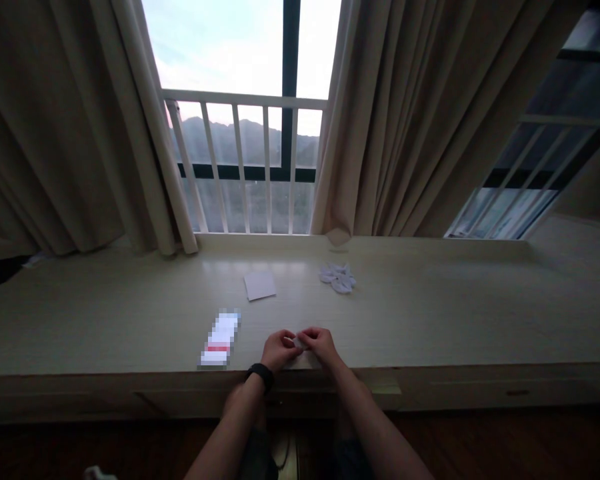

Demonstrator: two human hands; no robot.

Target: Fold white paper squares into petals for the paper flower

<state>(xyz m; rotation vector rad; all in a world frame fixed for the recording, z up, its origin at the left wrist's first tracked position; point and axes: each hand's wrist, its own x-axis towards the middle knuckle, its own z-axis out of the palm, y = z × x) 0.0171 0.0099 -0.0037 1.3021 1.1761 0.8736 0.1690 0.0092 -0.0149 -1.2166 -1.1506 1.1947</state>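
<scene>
Both my hands meet at the near edge of a long pale desk (pixel 430 313). My left hand (pixel 277 349), with a black band on its wrist, and my right hand (pixel 321 344) have their fingers pinched together on a small pale piece of paper (pixel 297 343) held between them. A square sheet of pale paper (pixel 260 285) lies flat farther back on the desk. To its right rests a small white folded paper flower shape (pixel 338 277).
A blurred-out white and red card (pixel 221 339) lies left of my hands. Behind the desk is a window with a white railing (pixel 245 100), flanked by beige curtains (pixel 420 120). Dark wooden floor shows below.
</scene>
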